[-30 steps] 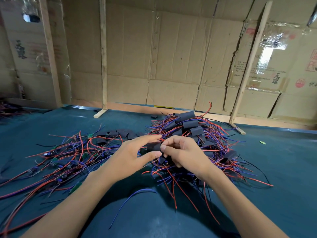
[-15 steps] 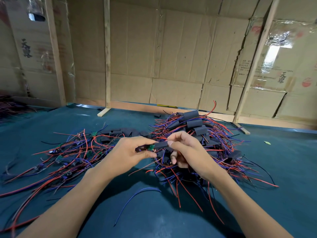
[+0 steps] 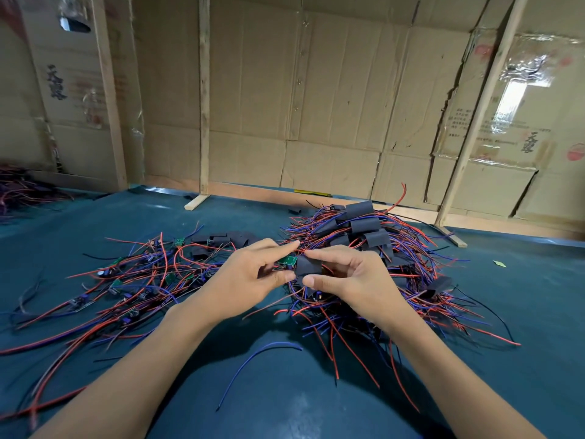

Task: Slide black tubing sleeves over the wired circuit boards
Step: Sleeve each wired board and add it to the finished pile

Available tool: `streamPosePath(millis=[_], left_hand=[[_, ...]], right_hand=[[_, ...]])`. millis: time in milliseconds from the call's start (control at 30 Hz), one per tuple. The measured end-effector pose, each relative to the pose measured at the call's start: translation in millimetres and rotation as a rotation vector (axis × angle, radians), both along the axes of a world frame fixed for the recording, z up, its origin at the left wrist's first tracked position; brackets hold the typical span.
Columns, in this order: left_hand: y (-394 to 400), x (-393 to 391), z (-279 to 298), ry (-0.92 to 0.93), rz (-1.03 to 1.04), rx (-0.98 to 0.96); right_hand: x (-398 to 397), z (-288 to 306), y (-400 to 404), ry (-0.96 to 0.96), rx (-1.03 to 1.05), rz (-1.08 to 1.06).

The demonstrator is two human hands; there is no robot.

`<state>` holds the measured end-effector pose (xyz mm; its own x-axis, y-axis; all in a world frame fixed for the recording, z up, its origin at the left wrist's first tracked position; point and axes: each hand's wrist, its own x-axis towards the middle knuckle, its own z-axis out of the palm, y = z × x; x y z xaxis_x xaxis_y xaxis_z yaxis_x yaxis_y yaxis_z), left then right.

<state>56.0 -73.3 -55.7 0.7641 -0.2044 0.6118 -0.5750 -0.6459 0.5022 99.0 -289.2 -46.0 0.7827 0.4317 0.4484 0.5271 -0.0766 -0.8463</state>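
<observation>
Both hands are up over the middle of the teal tabletop [image 3: 474, 391], meeting in front of the camera.

Left hand [image 3: 250, 280]: thumb and curled fingers pinch a small green circuit board [image 3: 288, 260] by its left end. The board's right end meets the mouth of the sleeve. Its red and blue wires run off under the hand.

Right hand [image 3: 354, 280]: index finger on top and thumb below pinch a flat black tubing sleeve [image 3: 307, 266]; the other fingers are loosely curled behind. The sleeve's left edge touches the board. Whether the board tip is already inside the sleeve, I cannot tell.

Both parts are held just above the near edge of the right-hand pile.

Right pile [image 3: 373, 258]: a dense tangle of red and blue wires with many black sleeves on top, stacked towards the back. One more black sleeve [image 3: 438, 286] lies at the pile's right edge.

Left pile [image 3: 133, 280]: looser and spread flat, bare green boards with red and blue leads; a few loose black sleeves [image 3: 218, 240] lie at its far side, near the left hand.

A single loose blue wire [image 3: 253, 362] curves across the tabletop between the forearms, apart from both piles. A small green scrap [image 3: 499, 263] sits well right of the right pile.

Behind: a cardboard wall [image 3: 316, 106] braced with wooden battens [image 3: 204, 96], some panels covered in shiny tape. Another tangle of wires [image 3: 19, 188] is at the far left edge.
</observation>
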Motion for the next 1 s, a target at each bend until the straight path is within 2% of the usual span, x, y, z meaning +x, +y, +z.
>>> streamPosePath(millis=[133,333,667,1000], left_hand=[[-0.6,-0.4,-1.0,0.098,-0.047,-0.061],[-0.1,0.3,-1.8,0.013,-0.01,0.017],[2.4,-0.7,-3.2,0.021,-0.014,-0.201],[-1.9,4.1,-6.1,0.02,-0.093,-0.345]], right_hand=[[-0.1,-0.8,-0.8,-0.037,-0.024,-0.047],[-0.4,-1.2,-2.7,-0.032,-0.018,-0.056],[0.6,-1.2,-4.2,-0.052,0.013,-0.021],[-5.2,4.9,-0.7,0.176,0.041,0.072]])
